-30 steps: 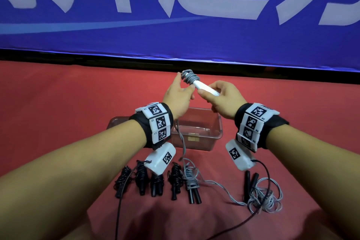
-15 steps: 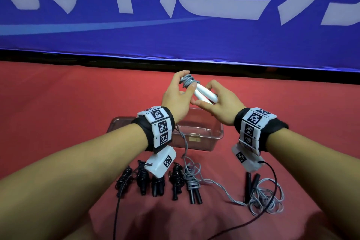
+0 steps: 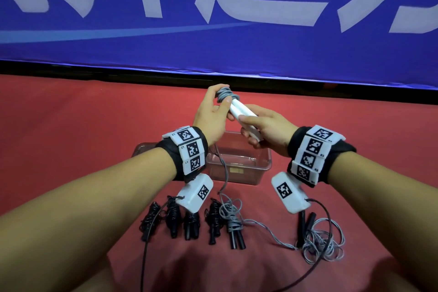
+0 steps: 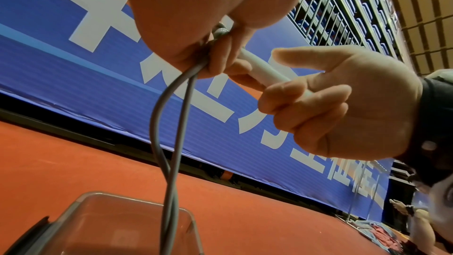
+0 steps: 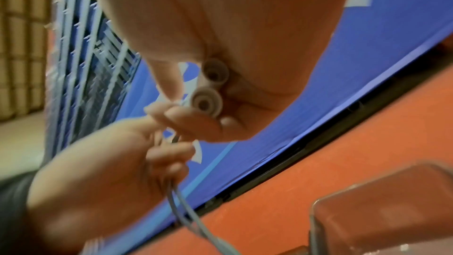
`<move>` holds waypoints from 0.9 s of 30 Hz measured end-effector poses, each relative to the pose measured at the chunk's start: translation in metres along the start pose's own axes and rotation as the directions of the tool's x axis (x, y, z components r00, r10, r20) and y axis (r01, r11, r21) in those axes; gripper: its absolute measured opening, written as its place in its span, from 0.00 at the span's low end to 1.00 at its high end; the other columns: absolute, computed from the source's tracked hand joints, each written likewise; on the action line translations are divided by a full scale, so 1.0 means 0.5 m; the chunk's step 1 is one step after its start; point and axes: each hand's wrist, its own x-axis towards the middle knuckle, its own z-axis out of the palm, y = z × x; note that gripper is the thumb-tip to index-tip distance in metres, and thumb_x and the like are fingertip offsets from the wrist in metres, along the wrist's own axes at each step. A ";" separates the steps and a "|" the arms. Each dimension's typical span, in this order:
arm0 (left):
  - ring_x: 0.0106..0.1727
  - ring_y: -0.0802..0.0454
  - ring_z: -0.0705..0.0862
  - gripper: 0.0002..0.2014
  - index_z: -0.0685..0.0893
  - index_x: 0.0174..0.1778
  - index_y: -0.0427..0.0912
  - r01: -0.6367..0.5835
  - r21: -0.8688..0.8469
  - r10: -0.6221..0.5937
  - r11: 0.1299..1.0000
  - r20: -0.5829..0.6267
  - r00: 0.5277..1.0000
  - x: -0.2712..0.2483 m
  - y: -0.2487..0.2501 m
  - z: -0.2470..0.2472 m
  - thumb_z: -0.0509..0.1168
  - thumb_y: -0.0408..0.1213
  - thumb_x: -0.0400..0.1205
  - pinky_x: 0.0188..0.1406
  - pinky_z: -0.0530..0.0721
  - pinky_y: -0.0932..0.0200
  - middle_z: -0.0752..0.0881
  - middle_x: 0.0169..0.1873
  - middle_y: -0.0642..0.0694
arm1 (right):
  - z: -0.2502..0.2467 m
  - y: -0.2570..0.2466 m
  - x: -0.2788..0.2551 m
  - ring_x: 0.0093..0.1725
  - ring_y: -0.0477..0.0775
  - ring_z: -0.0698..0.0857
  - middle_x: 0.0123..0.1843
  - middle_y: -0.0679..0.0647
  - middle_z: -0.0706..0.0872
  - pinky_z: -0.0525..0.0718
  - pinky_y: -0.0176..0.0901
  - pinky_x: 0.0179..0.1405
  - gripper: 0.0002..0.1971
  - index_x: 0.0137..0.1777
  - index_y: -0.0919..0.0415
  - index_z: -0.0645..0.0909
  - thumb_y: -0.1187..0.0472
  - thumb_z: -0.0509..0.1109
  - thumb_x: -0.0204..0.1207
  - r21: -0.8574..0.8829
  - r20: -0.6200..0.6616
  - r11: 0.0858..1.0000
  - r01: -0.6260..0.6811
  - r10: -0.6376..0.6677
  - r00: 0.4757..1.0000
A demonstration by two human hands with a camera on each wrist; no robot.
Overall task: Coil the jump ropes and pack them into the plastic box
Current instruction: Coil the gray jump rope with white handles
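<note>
In the head view, two white handles (image 3: 241,114) are clasped by the right hand (image 3: 267,130), while grey rope (image 3: 226,95) wound on their far end is pinched by the left hand (image 3: 211,116) (above the plastic box (image 3: 265,168)). In the left wrist view, two rope strands (image 4: 169,143) are seen hanging toward the box (image 4: 81,201). In the right wrist view (blurred), both handle ends (image 5: 208,92) are shown inside the right hand's curled fingers (image 5: 191,121).
</note>
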 end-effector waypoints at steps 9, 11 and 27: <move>0.29 0.43 0.92 0.28 0.66 0.82 0.70 0.189 0.042 -0.191 0.981 0.056 0.980 -0.013 0.018 0.011 0.61 0.40 0.89 0.19 0.79 0.65 0.90 0.43 0.43 | -0.023 0.035 0.016 0.39 0.54 0.80 0.46 0.49 0.86 0.77 0.47 0.41 0.20 0.77 0.48 0.72 0.54 0.64 0.86 -0.767 -0.141 0.627 0.137 -0.373 0.917; 0.25 0.44 0.90 0.29 0.65 0.83 0.71 0.169 0.071 -0.174 0.983 0.070 0.982 -0.013 0.018 0.012 0.62 0.40 0.89 0.21 0.80 0.65 0.90 0.42 0.43 | -0.023 0.035 0.013 0.39 0.61 0.82 0.45 0.52 0.86 0.79 0.51 0.40 0.21 0.78 0.46 0.68 0.52 0.62 0.86 -0.826 -0.167 0.558 0.081 -0.380 0.910; 0.18 0.52 0.82 0.18 0.73 0.76 0.61 0.061 0.141 -0.069 0.988 0.051 0.996 -0.014 0.003 -0.002 0.60 0.41 0.91 0.21 0.79 0.63 0.92 0.42 0.45 | -0.022 0.021 0.011 0.31 0.52 0.76 0.35 0.54 0.76 0.80 0.43 0.28 0.28 0.58 0.63 0.85 0.42 0.50 0.90 -0.454 -0.175 0.891 -0.013 -0.074 0.982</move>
